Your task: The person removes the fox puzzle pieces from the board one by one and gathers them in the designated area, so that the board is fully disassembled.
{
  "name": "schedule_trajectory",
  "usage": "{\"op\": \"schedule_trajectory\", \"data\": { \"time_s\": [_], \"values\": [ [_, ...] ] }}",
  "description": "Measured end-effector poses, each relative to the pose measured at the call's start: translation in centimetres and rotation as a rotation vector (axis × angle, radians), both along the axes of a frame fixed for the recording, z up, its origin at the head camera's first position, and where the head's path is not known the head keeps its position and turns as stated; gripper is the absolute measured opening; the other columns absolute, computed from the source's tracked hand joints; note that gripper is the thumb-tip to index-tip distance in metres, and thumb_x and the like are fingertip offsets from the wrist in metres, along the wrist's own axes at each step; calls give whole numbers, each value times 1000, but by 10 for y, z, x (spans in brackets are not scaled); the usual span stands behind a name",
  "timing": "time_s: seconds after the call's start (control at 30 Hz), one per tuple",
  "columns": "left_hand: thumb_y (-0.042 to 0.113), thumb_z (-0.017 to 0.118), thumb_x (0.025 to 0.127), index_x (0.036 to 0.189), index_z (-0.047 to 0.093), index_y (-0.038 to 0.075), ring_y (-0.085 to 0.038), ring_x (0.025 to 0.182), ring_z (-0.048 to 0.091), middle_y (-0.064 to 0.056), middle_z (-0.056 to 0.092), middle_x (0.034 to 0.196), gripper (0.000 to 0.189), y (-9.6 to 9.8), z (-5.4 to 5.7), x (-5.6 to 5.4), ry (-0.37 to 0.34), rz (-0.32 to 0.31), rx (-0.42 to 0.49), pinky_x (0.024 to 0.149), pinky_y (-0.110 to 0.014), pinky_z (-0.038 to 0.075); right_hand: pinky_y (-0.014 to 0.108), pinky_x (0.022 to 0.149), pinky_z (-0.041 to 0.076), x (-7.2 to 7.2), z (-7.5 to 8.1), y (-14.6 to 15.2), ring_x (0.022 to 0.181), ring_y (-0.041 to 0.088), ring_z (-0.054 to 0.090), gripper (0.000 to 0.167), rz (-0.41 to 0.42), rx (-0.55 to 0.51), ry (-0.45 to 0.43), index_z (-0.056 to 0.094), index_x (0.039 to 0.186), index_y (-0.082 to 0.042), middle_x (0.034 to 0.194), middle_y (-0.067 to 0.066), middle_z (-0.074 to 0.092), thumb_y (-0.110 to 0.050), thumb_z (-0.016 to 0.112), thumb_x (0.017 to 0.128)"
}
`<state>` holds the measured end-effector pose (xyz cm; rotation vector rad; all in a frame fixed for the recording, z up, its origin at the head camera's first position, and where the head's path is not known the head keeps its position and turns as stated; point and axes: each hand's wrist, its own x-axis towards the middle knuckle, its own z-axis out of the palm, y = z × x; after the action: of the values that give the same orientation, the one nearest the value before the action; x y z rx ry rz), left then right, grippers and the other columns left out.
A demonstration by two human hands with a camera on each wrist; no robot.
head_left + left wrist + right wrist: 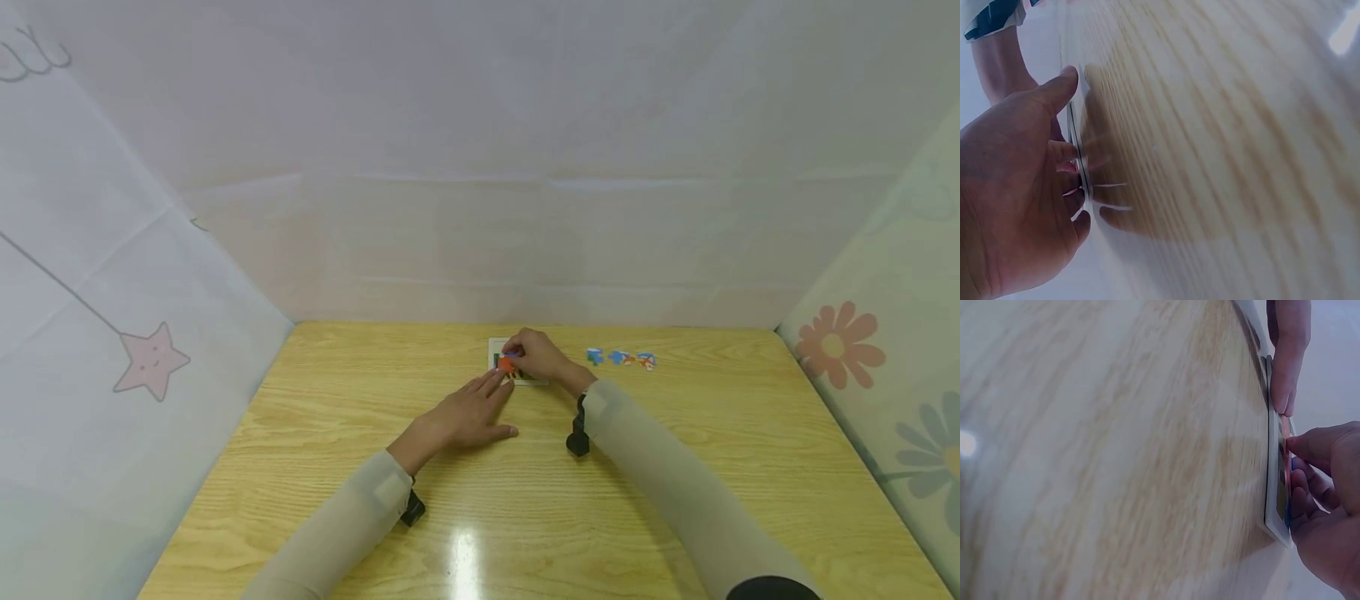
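Note:
A small puzzle board (496,343) with a pale border lies flat near the far side of the table. My right hand (542,355) is over it, thumb and fingers pinching an orange-red and blue jigsaw puzzle piece (506,365) at the board's surface. In the right wrist view the thumb touches the red part, and the board (1277,512) shows edge-on. From the near left my left hand (471,413) reaches in with straight fingers, its fingertips resting on the board's edge beside the piece. The right hand hides much of the board in the head view.
To the right of the board lie a blue-green puzzle piece (595,357) and a group of blue, orange and white pieces (637,360). The wooden table (337,417) meets fabric walls (450,242) at the back and both sides.

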<state>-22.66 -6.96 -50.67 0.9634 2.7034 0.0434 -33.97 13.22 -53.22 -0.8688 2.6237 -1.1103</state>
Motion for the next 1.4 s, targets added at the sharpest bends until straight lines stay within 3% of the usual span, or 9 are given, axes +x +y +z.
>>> {"op": "schedule_trajectory", "data": {
  "time_s": [0.23, 0.4, 0.87, 1.17, 1.4],
  "values": [
    [65, 45, 108, 170, 22, 6, -32, 165, 8, -18, 7, 177, 88, 0, 2, -2, -6, -1, -5, 132, -46, 16, 42, 93, 60, -5, 0, -2, 103, 30, 70, 20, 25, 23, 32, 74, 119, 7, 114, 18, 73, -1, 67, 102],
    [66, 45, 107, 170, 22, 7, -32, 165, 8, -17, 7, 178, 89, 1, 2, -1, -14, 5, -8, 132, -46, 16, 42, 93, 59, -4, 1, -2, 103, 30, 70, 21, 22, 21, 9, 72, 120, 7, 114, 18, 72, 1, 66, 101],
    [66, 44, 107, 170, 21, 7, -32, 165, 8, -17, 7, 177, 90, 1, 2, 0, 2, 2, -32, 132, -46, 15, 35, 81, 56, 0, -4, 2, 90, 20, 65, 16, -34, -117, -34, 72, 116, 0, 102, 12, 72, -2, 70, 100],
    [66, 44, 107, 170, 20, 7, -33, 165, 8, -18, 7, 177, 90, 2, 1, 0, 1, 7, -40, 132, -47, 15, 38, 89, 59, 0, -5, 0, 99, 23, 70, 13, -47, -148, -63, 71, 114, -1, 106, 13, 73, -1, 68, 101],
    [67, 44, 107, 170, 20, 8, -32, 165, 7, -16, 6, 178, 90, 2, -1, -2, -4, 13, -41, 132, -47, 17, 36, 87, 59, 2, -4, 0, 97, 23, 69, 15, -78, -151, -73, 71, 116, 0, 106, 13, 73, 0, 68, 101]
  ]
}}
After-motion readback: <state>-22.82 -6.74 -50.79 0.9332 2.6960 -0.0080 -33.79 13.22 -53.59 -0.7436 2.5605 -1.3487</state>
